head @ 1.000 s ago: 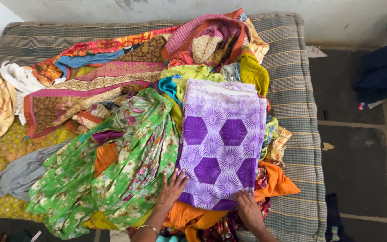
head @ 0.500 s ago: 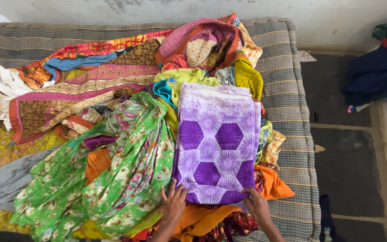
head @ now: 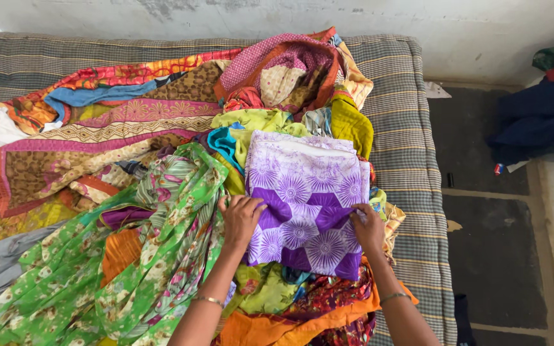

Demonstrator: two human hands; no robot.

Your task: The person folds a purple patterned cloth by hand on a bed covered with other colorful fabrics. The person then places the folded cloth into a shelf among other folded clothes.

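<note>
Purple cloth (head: 306, 205) lies folded, both side edges pinched by the fingers (head: 251, 208).

No packages, labels, signs, screens seen; corners unclear

A single head-worn camera looks steeply down from close above the grey striped mattress (head: 405, 128), facing the pale wall (head: 418, 25) beyond its far edge.

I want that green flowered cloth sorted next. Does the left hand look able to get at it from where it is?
Probably yes. The left hand rests on the edge of the purple cloth, and the green flowered cloth lies right beside it on top of the pile, with nothing covering it.
</note>
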